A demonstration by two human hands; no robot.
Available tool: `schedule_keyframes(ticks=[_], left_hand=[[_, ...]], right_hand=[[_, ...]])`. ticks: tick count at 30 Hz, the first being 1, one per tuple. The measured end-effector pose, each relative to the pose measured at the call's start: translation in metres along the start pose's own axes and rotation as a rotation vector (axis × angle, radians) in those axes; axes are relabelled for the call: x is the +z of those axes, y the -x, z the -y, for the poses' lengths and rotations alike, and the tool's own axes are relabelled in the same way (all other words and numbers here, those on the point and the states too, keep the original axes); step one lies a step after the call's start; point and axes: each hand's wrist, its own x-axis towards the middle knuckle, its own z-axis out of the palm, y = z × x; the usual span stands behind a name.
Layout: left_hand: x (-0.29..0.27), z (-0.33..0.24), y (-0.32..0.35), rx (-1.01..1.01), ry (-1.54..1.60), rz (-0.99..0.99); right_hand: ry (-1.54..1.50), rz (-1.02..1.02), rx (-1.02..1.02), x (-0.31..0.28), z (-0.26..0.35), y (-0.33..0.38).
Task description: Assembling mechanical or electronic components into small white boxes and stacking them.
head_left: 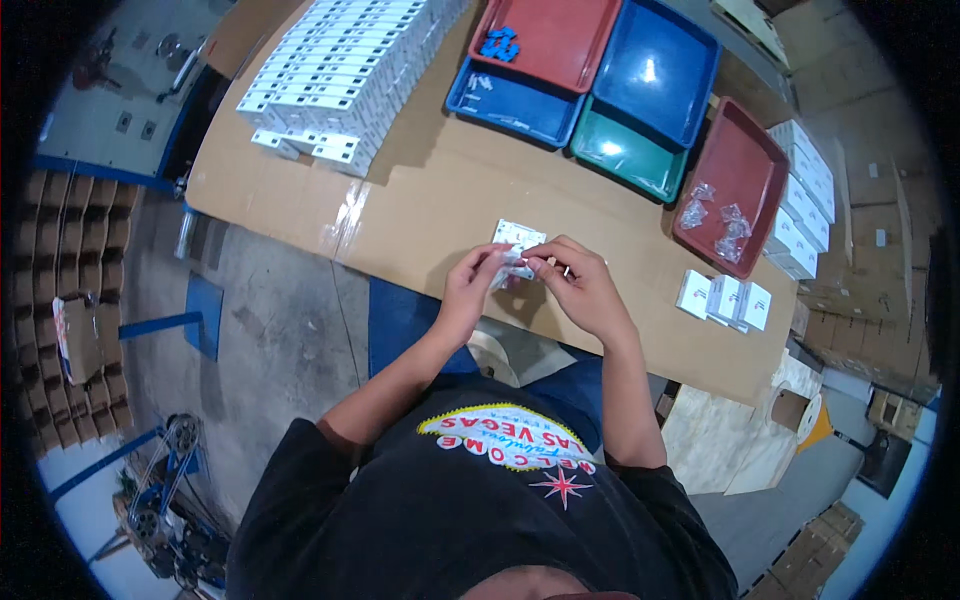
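Observation:
At the near edge of the cardboard-topped table, both my hands meet around a small flat white piece (pixel 521 234) with fine print, which could be a card or a thin box. My left hand (pixel 472 287) is closed, thumb and fingers pinching its near left side. The fingers of my right hand (pixel 588 297) are pinched together over its near edge; what lies between those fingertips is too small to make out. Something pale and shiny shows just below the fingers, partly hidden by them.
A big stack of white boxes (pixel 330 75) stands far left. Red, blue and green trays (pixel 640 140) sit at the back; one red tray (pixel 735 160) on the right holds clear plastic pieces (pixel 733 232). Several small white boxes (pixel 725 300) lie at the right, with more stacked beyond.

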Motion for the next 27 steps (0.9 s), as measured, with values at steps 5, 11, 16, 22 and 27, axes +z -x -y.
schedule_keyframes(ticks=[5, 11, 16, 22, 27], left_hand=[[-0.005, 0.006, 0.006, -0.32, 0.151, -0.022], [-0.019, 0.009, -0.006, -0.384, 0.141, 0.06], [-0.015, 0.004, -0.015, -0.294, 0.021, 0.055], [-0.02, 0.017, -0.018, -0.35, -0.005, 0.029], [-0.011, 0.009, -0.023, -0.319, 0.028, 0.011]], right_hand=[[0.09, -0.099, 0.064, -0.024, -0.027, 0.005], [0.194, -0.281, 0.215, -0.066, -0.073, 0.004], [0.436, -0.445, 0.285, -0.125, -0.09, -0.023], [0.625, -0.5, 0.16, -0.168, -0.131, -0.079], [0.636, -0.333, 0.063, -0.154, -0.155, -0.138]])
